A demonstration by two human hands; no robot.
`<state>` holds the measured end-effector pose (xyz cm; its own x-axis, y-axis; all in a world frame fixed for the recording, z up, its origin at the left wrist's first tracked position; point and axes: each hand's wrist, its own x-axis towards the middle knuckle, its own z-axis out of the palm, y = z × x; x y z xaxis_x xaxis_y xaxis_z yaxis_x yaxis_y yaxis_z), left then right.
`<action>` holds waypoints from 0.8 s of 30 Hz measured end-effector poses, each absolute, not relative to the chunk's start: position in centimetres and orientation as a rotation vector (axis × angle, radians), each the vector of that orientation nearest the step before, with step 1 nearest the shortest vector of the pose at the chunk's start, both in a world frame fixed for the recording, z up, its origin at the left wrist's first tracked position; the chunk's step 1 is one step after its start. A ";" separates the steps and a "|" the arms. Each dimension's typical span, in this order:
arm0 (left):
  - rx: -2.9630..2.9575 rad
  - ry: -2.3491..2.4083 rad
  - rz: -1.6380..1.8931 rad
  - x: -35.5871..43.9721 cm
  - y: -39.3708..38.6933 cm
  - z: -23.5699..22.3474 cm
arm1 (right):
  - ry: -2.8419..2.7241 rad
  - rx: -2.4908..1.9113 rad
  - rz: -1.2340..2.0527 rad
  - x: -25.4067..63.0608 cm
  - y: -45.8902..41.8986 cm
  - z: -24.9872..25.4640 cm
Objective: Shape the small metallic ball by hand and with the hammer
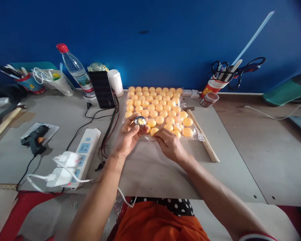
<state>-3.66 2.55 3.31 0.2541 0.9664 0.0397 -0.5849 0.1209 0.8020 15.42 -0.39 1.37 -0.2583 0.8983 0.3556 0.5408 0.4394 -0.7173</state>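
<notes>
A clear plastic bag (197, 135) full of orange table-tennis balls (157, 103) lies on the table in front of me. My left hand (127, 135) is closed around a small shiny round object (140, 121) with a yellowish centre, held at the bag's near left corner. My right hand (169, 142) rests at the bag's near edge, fingers curled and pinching at an orange ball (153, 131) by the bag's opening. The two hands nearly touch.
A white power strip (86, 150) with chargers and cables lies left, a black glue gun (35, 137) beyond it. A bottle (76, 72), phone (102, 88) and white jar (115, 82) stand behind. A wooden stick (203, 137) lies right; a cup of scissors (213, 86) at back.
</notes>
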 end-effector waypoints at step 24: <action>0.832 0.634 1.113 -3.3 2.5 2.5 | -2.020 -1.408 0.382 14.1 -0.3 0.1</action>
